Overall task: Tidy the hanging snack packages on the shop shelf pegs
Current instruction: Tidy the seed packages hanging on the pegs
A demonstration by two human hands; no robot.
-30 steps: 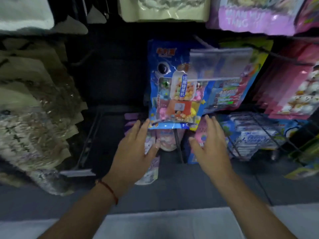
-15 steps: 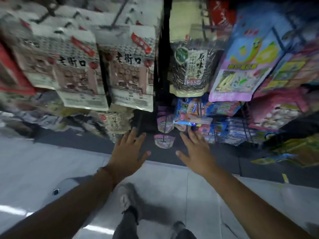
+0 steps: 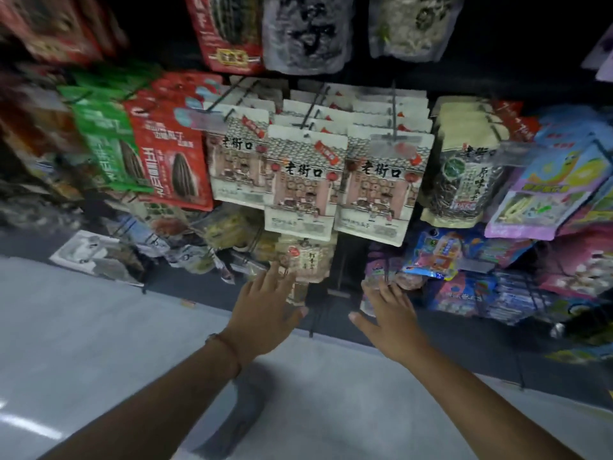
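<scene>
Rows of hanging snack packages fill the shelf pegs. Cream packs with a street drawing hang in the middle, with a second row beside them on the right. Red seed packs and green packs hang to the left, a dark seed pack to the right. My left hand is stretched out with fingers apart below a small low-hanging pack. My right hand is also spread, its fingertips near small pink and blue packs. Neither hand holds anything.
More bags hang on the top row. Colourful candy packs crowd the right side. Loose-looking packs lie low on the left. The grey shop floor is below, with the dark shelf base along it.
The view has risen from the lowest pegs to the middle rows. Both hands stay spread and empty, now further from the blue candy pack and below the cream packs.
</scene>
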